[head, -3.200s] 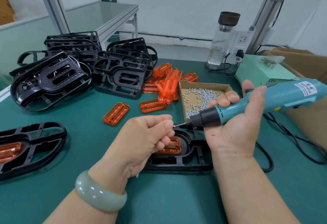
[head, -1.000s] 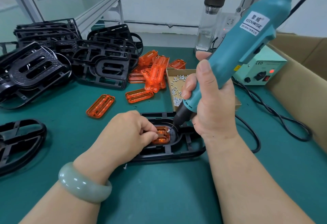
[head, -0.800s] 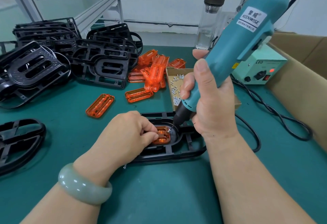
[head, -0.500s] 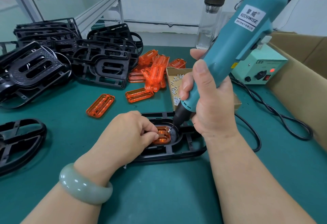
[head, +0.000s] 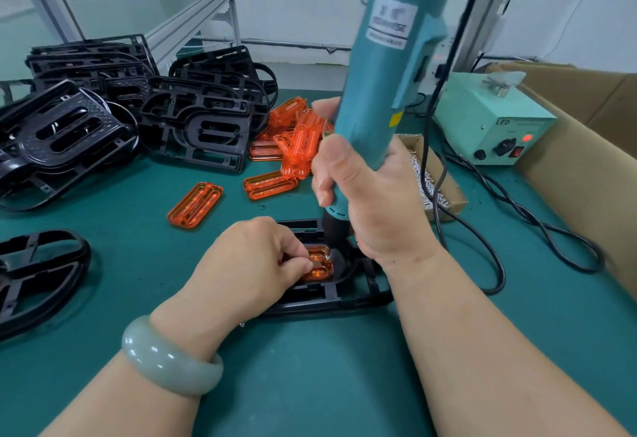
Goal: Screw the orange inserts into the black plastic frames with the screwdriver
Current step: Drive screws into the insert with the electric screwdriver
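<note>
A black plastic frame (head: pixel 331 295) lies flat on the green mat in front of me, with an orange insert (head: pixel 320 266) seated in its recess. My left hand (head: pixel 251 264) rests on the frame, fingertips pinched at the insert's left edge and covering most of it. My right hand (head: pixel 372 202) grips the teal electric screwdriver (head: pixel 389 67), which stands almost upright. Its black nose points down at the insert's upper right corner, where a small screw shows.
Stacks of black frames (head: pixel 196 126) fill the back left, and one frame (head: pixel 34 271) lies at the left edge. Loose orange inserts (head: pixel 296 147) lie behind. A cardboard screw box (head: pixel 444 195), the green power unit (head: pixel 489 119), cables and a large carton (head: pixel 586 160) are right.
The screwdriver has swung from a rightward lean to nearly vertical over the insert's corner. My left hand has stayed pinched on the insert. Earlier, a screw was being set on the tip.
</note>
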